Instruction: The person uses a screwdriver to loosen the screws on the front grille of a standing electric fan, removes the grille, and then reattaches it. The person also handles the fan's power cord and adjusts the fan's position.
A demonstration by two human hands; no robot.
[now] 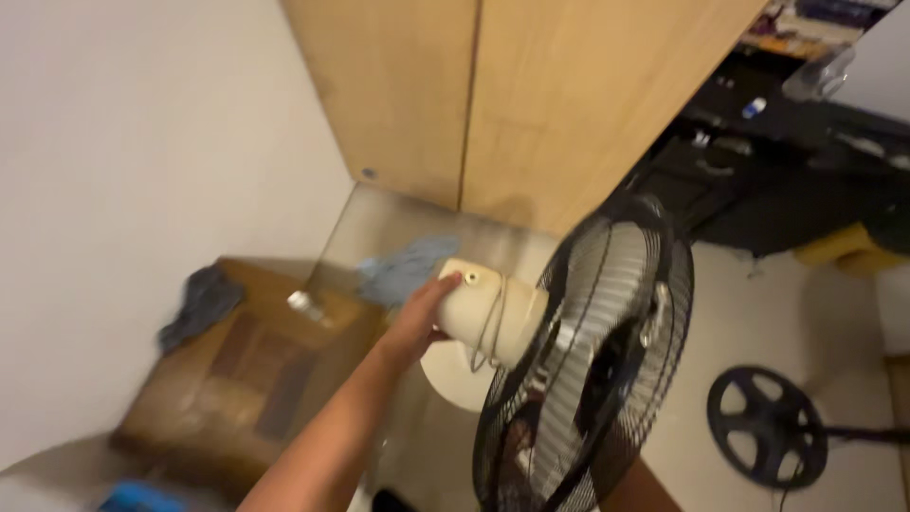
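**Left hand on the fan's motor housing, in a tight corner**

Leftmost, a plain off-white wall (142, 142) closes that side, and a brown cardboard box (242, 379) sits on the floor just beside it, with a dark grey cloth (199, 301) draped over its far edge and a small clear bottle (305, 305) lying on top. A crumpled blue cloth (406, 267) lies on the glossy pale floor (758, 313) beyond the box, near the foot of a tall light-wood cupboard (512, 95) that shuts off the back. Between box and fan, little open floor shows. The left hand (422, 318) is curled around the rear end of the cream plastic motor housing (488, 313), fingers wrapped on its smooth rounded shell, a thin cord looped about it. The housing joins a round black wire fan cage (588, 370), tilted, filling the middle. The right hand is hidden behind the cage; only a forearm shows at the bottom edge. Further right, a black spoked round grille (766, 427) lies flat on open floor, well apart, with dark cluttered furniture (758, 180) behind.
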